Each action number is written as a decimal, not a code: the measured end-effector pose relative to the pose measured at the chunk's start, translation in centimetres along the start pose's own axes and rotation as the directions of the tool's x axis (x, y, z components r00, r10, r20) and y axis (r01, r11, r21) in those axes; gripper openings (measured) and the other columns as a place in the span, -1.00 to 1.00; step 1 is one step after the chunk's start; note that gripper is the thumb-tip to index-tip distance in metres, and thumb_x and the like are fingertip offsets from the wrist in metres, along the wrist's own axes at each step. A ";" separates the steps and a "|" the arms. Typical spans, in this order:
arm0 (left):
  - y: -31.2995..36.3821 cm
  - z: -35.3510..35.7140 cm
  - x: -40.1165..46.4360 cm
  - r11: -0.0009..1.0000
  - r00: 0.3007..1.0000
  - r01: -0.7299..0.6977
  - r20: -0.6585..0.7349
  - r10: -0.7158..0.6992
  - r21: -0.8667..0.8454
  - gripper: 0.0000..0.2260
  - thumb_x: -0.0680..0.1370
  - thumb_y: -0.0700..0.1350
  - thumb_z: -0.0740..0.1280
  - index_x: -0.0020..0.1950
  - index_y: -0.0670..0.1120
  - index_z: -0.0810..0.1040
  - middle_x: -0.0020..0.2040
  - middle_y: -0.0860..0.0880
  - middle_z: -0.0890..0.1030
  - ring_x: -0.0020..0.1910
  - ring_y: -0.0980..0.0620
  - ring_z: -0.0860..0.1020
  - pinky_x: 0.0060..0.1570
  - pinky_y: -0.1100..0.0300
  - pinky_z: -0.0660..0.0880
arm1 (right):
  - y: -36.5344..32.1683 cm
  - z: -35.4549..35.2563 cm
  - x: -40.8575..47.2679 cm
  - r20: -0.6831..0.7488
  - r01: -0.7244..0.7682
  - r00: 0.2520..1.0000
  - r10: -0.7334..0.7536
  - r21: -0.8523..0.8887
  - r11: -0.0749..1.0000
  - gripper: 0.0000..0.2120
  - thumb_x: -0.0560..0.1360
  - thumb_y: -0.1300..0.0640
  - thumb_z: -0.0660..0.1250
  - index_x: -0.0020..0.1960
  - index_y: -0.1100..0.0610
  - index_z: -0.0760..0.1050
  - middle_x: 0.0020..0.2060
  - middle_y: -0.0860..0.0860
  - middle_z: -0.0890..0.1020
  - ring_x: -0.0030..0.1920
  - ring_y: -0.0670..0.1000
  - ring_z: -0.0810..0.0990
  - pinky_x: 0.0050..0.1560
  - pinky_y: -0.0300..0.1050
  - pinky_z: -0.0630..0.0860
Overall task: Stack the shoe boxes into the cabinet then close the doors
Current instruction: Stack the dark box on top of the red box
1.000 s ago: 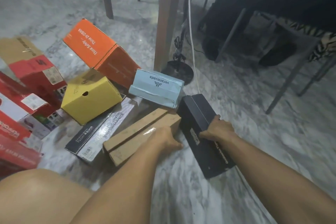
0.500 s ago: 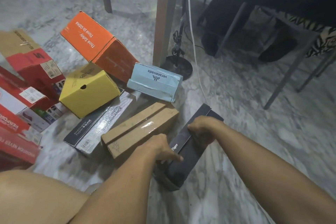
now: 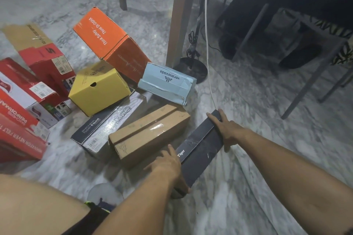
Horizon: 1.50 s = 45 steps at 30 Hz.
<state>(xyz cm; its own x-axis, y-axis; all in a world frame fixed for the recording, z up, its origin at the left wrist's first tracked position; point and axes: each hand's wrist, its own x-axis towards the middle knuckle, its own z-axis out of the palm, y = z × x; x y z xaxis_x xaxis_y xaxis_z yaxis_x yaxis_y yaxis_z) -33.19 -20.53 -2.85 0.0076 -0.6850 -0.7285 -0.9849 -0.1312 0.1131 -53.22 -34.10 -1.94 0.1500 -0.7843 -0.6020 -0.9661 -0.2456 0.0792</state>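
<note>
From the head camera, both hands hold a black shoe box (image 3: 200, 147) printed "Tiger", tilted over the marble floor (image 3: 267, 120) at about 5 o'clock from frame centre. The left hand (image 3: 170, 166) grips the box's near end, thumb on top and fingers curled under. The right hand (image 3: 227, 129) clasps the far end, fingers spread across the lid and the thumb down the side.

Just beside the black box, at its 9 o'clock, lies a brown cardboard box (image 3: 149, 135), and past that a grey Skechers box (image 3: 107, 128). A yellow box (image 3: 99, 87) sits at 10 o'clock, an orange box (image 3: 112, 42) leans at 11 o'clock, and a light blue box (image 3: 168, 84) rests near the wooden table leg (image 3: 181, 15) at 12 o'clock. Red boxes (image 3: 23, 105) crowd the 9 o'clock edge. The cabinet is out of view.
</note>
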 end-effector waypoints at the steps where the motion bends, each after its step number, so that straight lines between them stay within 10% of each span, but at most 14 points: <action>1: -0.2 0.0 0.0 1.000 1.000 0.015 0.000 -0.015 -0.002 0.31 0.24 0.32 0.51 0.51 -0.25 -0.36 0.50 -0.25 0.08 0.43 -0.26 0.26 0.26 -0.26 0.39 | -0.2 0.0 -0.2 -0.025 0.006 1.000 -0.006 -0.009 1.000 0.37 0.14 0.27 0.65 0.49 -0.31 -0.30 0.51 0.03 -0.40 0.25 0.25 0.44 0.05 0.08 0.55; 9: -2.0 -0.3 0.0 0.989 0.987 0.151 -0.054 -0.150 0.005 0.32 0.23 0.19 0.59 0.51 -0.20 -0.38 0.43 -0.21 0.09 0.39 -0.29 0.18 0.11 -0.43 0.40 | -1.9 -1.2 -1.7 -0.053 0.047 0.997 -0.061 -0.240 0.970 0.19 0.07 -0.02 0.63 0.47 -0.05 -0.06 0.54 0.04 -0.07 0.17 0.23 0.48 -0.14 -0.04 0.46; 13: -3.1 -1.5 -1.4 0.991 0.986 0.136 -0.101 -0.134 0.011 0.16 0.31 0.06 0.56 0.54 -0.22 -0.23 0.42 -0.20 0.15 0.37 -0.28 0.24 0.19 -0.32 0.40 | -2.5 -3.2 -3.4 -0.078 0.106 0.988 -0.131 -0.268 0.958 0.07 -0.07 -0.11 0.60 0.28 -0.01 0.08 0.29 -0.08 0.24 0.24 0.14 0.26 -0.07 0.24 0.56; 20: -8.3 -7.9 -8.8 0.998 0.972 -0.037 -0.229 0.045 0.041 -0.17 0.15 0.05 0.61 0.28 -0.07 0.26 0.15 -0.09 0.37 0.10 -0.10 0.45 0.10 0.01 0.51 | -4.2 -10.0 -8.9 -0.076 0.173 0.978 -0.196 -0.243 0.954 -0.15 -0.07 -0.13 0.58 0.08 -0.02 0.20 0.04 -0.03 0.39 -0.04 0.01 0.41 -0.02 -0.07 0.51; 23: -11.4 -10.3 -12.2 0.999 0.960 -0.032 -0.280 0.027 -0.013 -0.14 0.09 0.12 0.64 0.25 0.01 0.28 0.14 -0.03 0.38 0.09 -0.04 0.42 0.10 0.01 0.51 | -5.7 -13.0 -12.0 -0.120 0.231 0.958 -0.259 -0.206 0.951 -0.22 -0.02 -0.11 0.58 0.02 -0.07 0.18 -0.04 -0.07 0.34 -0.11 -0.03 0.44 -0.28 -0.19 0.38; 28: -16.5 -11.7 -18.4 0.978 0.927 -0.037 -0.372 -0.043 -0.204 -0.02 0.15 0.04 0.64 0.44 0.05 0.17 0.17 0.00 0.30 0.16 -0.04 0.40 0.19 -0.03 0.48 | -9.9 -17.5 -16.6 -0.232 0.342 0.894 -0.383 -0.199 0.918 -0.05 -0.13 -0.28 0.55 0.16 -0.16 0.22 -0.01 -0.14 0.33 -0.03 -0.03 0.48 -0.07 -0.04 0.54; 32: -20.7 -11.0 -22.3 0.722 0.883 -0.161 -0.425 -0.199 -0.673 0.08 0.12 -0.11 0.68 0.50 0.03 0.14 0.32 -0.01 0.38 0.14 -0.07 0.55 0.02 -0.04 0.60 | -14.1 -19.9 -19.2 -0.360 0.429 0.810 -0.463 -0.174 0.886 -0.02 -0.21 -0.33 0.53 0.13 -0.22 0.21 -0.04 -0.17 0.29 -0.05 -0.04 0.46 -0.11 0.02 0.58; 35: -23.7 -10.1 -24.6 0.359 0.835 -0.284 -0.414 -0.362 -0.889 -0.54 0.23 -0.13 0.65 0.06 -0.01 0.58 -0.04 -0.01 0.69 0.00 -0.03 0.66 0.01 -0.06 0.60 | -17.7 -20.9 -19.9 -0.451 0.501 0.720 -0.528 -0.190 0.845 0.00 -0.19 -0.27 0.57 0.17 -0.21 0.23 -0.07 -0.20 0.25 -0.15 -0.13 0.44 -0.21 -0.09 0.52; 40: -28.0 -8.4 -27.9 0.022 0.710 -0.410 -0.334 -0.620 -0.912 -0.72 0.35 -0.07 0.57 0.00 -0.09 0.66 0.00 -0.14 0.71 -0.01 -0.15 0.67 -0.04 -0.03 0.51 | -24.6 -21.3 -19.5 -0.574 0.614 0.591 -0.567 -0.137 0.778 0.05 -0.19 -0.17 0.65 0.23 -0.26 0.26 0.33 0.03 0.21 0.04 0.20 0.53 -0.08 -0.02 0.55; 45: -30.8 -7.4 -32.5 -0.164 0.591 -0.589 -0.283 -0.756 -0.791 -0.71 0.48 0.14 0.41 0.01 -0.06 0.59 -0.09 -0.09 0.65 -0.29 -0.04 0.62 -0.55 0.13 0.53 | -31.7 -20.9 -18.5 -0.629 0.790 0.531 -0.568 0.126 0.600 -0.31 0.04 0.01 0.68 0.01 -0.19 0.36 -0.19 0.06 0.54 -0.22 0.11 0.52 -0.32 -0.08 0.48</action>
<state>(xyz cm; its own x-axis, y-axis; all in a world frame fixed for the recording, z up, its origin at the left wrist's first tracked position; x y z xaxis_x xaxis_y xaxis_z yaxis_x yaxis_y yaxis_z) -1.85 0.46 22.34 0.7978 -0.5081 -0.3245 0.2942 -0.1417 0.9452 -20.93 -23.75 23.28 0.7601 -0.6354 0.1357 -0.4872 -0.6956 -0.5280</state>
